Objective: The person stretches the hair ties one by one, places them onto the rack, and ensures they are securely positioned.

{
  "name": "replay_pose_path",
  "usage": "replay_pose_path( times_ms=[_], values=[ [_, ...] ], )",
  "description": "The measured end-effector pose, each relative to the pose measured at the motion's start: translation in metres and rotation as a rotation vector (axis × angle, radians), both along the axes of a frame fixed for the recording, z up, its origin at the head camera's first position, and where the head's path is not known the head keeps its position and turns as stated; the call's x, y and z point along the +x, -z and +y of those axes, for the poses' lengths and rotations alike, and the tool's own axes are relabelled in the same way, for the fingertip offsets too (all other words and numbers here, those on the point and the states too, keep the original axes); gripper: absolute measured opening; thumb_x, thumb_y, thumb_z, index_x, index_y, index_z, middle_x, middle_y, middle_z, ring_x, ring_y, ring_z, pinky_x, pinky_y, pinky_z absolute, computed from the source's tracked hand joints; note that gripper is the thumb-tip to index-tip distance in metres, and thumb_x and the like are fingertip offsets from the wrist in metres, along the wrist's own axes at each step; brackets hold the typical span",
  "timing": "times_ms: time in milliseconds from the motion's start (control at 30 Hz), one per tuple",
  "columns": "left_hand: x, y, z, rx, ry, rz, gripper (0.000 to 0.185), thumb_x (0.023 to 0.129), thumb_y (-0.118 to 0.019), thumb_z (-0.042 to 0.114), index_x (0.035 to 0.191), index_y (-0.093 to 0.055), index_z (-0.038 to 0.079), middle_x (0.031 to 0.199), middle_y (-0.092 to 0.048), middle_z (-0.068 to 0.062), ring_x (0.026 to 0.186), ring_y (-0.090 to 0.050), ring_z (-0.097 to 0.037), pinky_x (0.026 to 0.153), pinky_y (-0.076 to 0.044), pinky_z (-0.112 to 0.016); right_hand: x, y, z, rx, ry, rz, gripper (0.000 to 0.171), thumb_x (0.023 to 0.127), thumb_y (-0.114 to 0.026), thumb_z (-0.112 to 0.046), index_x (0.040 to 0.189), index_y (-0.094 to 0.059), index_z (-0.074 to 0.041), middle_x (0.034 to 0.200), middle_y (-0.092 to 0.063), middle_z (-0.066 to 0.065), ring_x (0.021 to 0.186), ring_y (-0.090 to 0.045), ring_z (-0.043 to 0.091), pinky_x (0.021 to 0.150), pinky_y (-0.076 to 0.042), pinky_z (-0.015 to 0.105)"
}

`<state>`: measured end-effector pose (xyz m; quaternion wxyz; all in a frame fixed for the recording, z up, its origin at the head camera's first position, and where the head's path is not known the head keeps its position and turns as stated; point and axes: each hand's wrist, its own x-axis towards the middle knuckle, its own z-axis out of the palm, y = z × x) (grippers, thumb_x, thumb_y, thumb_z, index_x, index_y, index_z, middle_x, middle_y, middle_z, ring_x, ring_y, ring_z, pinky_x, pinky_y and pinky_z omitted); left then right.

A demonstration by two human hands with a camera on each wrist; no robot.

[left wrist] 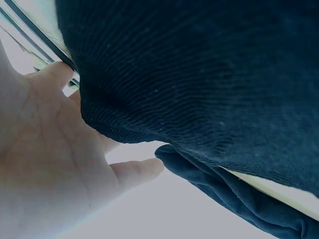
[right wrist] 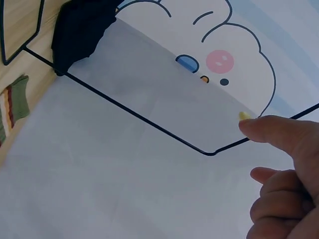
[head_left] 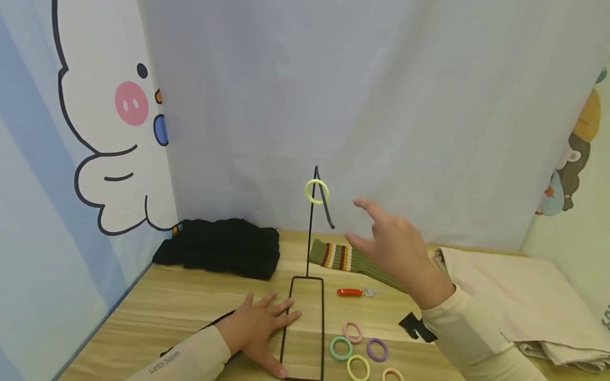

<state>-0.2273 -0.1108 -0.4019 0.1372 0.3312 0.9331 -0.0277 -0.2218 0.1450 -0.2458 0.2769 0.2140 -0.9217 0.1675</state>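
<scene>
One yellow-green hair tie [head_left: 316, 191] hung on wire stand [head_left: 312, 275]; five lay beside its base. Right hand [head_left: 397, 254] released, nr hook; left hand [head_left: 259, 328] flat, pressed base.

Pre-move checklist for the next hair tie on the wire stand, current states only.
1. Stand steadied: ok. The left hand lies flat with straight fingers at the base frame of the wire stand.
2. Yellow hair tie seated: ok. It hangs on the hook near the stand's top.
3. Right hand free: ok. It hovers beside the hook, holding nothing.
4. Ties to pick: ok. The loose hair ties lie on the table right of the base.
5. Path from ties to hook: ok. The red-handled tool and striped sock lie flat beside it.
6. Hook room for more: cannot tell.
</scene>
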Motion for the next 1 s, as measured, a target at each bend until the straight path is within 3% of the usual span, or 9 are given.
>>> replay_pose_path(
  times_ms=[133, 333, 533, 733, 1000],
  values=[
    [-0.002, -0.006, -0.001, 0.003, -0.013, 0.014, 0.104, 0.058, -0.051, 0.087, 0.146, -0.017, 0.042, 0.156, -0.013, 0.010, 0.142, -0.015, -0.031, 0.102, -0.021, -0.066, -0.009, 0.016, 0.008, -0.072, -0.061, -0.210, 0.048, 0.081, -0.073, -0.027, 0.125, -0.057, -0.017, 0.049, -0.027, -0.006, 0.043, -0.016, 0.007, 0.041, -0.022, 0.022],
    [-0.001, -0.013, -0.005, 0.021, -0.035, 0.012, 0.105, 0.058, -0.054, 0.085, 0.147, -0.019, 0.040, 0.156, -0.015, 0.008, 0.142, -0.015, -0.032, 0.103, -0.020, -0.066, -0.027, 0.069, 0.027, -0.216, -0.256, -0.559, 0.039, 0.078, -0.074, -0.021, 0.114, -0.064, -0.010, 0.060, -0.031, -0.004, 0.051, -0.025, 0.008, 0.054, -0.033, 0.025],
    [0.001, -0.015, -0.005, 0.027, -0.038, 0.011, 0.104, 0.059, -0.056, 0.084, 0.146, -0.021, 0.039, 0.156, -0.016, 0.007, 0.142, -0.016, -0.032, 0.102, -0.021, -0.066, -0.032, 0.113, 0.044, -0.163, -0.358, -0.795, 0.046, 0.076, -0.077, -0.018, 0.116, -0.061, -0.002, 0.066, -0.028, -0.003, 0.058, -0.027, 0.008, 0.055, -0.027, 0.024],
    [0.001, -0.016, -0.005, 0.026, -0.040, 0.014, 0.104, 0.059, -0.055, 0.084, 0.146, -0.021, 0.039, 0.156, -0.016, 0.007, 0.142, -0.016, -0.032, 0.102, -0.021, -0.067, -0.031, 0.134, 0.047, -0.080, -0.376, -0.862, 0.048, 0.070, -0.080, -0.018, 0.113, -0.062, -0.005, 0.062, -0.026, -0.005, 0.055, -0.024, 0.008, 0.052, -0.025, 0.022],
    [0.001, -0.012, -0.002, 0.031, -0.025, 0.005, 0.103, 0.060, -0.055, 0.084, 0.147, -0.020, 0.039, 0.156, -0.016, 0.007, 0.142, -0.015, -0.033, 0.101, -0.021, -0.067, -0.027, 0.143, 0.044, -0.006, -0.375, -0.872, 0.038, 0.067, -0.079, -0.013, 0.102, -0.065, -0.013, 0.059, -0.036, -0.006, 0.052, -0.031, 0.006, 0.048, -0.029, 0.020]
  ],
)
